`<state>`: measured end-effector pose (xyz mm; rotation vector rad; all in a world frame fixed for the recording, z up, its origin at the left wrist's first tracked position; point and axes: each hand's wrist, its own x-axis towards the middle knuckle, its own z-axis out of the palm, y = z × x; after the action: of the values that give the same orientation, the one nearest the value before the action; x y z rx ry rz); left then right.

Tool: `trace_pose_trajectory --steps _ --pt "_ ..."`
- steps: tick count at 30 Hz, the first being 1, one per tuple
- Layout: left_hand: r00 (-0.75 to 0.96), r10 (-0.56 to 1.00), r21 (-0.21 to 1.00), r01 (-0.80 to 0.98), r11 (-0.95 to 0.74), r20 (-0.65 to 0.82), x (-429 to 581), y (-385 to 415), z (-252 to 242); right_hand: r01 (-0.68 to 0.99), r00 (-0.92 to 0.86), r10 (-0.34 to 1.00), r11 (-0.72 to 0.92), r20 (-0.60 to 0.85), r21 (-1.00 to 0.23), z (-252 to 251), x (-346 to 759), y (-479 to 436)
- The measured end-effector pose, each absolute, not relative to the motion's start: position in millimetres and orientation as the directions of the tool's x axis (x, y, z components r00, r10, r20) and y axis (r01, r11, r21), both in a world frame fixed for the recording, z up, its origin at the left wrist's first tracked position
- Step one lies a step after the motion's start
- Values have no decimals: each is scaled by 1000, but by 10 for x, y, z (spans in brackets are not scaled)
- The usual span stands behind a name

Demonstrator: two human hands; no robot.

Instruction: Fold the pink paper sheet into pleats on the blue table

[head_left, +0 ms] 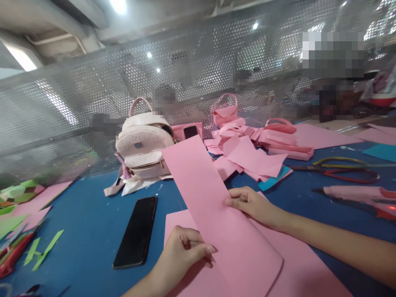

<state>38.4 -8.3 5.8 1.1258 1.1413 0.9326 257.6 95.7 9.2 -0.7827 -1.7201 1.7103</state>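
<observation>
A long strip of pink paper (pixel 213 206) is held up at a slant, its near end curving over. My left hand (pixel 185 258) pinches its left edge between thumb and fingers. On the opposite edge, higher up, my right hand (pixel 252 206) grips the same strip with thumb and fingertips. Beneath it a larger pink sheet (pixel 309 264) lies on the blue table (pixel 89 231). Left of the sheet is a black smartphone (pixel 136 233), close to my left hand.
A pale pink backpack (pixel 144 140) stands behind the phone. Pink paper scraps (pixel 247 156) and a small paper handbag (pixel 225 113) are piled at the back. Scissors (pixel 337 168) and a pink glue gun (pixel 355 196) lie right. Green paper strips (pixel 48 249) lie left. Perforated metal panels (pixel 198 74) rise behind.
</observation>
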Motion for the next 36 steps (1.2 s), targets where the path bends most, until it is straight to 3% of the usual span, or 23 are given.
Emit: trace_pose_trajectory --steps 4,10,15,18,29,33,36 --pt "157 969 981 67 182 -191 387 -70 67 4 -652 757 48 34 -999 98 2577 958" --pt "-10 992 991 57 124 -123 304 -8 93 135 -662 743 245 97 -960 26 2597 963" --pt "-107 991 995 48 84 -79 221 58 98 170 -724 685 66 -79 -983 9 2564 891" --pt "-114 991 996 47 82 -76 202 80 62 157 -719 687 13 -105 -988 18 2548 876" --pt "-124 992 995 85 48 -38 169 81 134 244 -629 777 161 -30 -956 -65 2593 937" --pt "-139 988 997 44 68 -61 150 83 97 156 -677 736 121 -17 -980 -36 2606 936" --pt "-140 989 998 11 57 -55 142 87 83 187 -683 729 134 -31 -973 11 2624 936"
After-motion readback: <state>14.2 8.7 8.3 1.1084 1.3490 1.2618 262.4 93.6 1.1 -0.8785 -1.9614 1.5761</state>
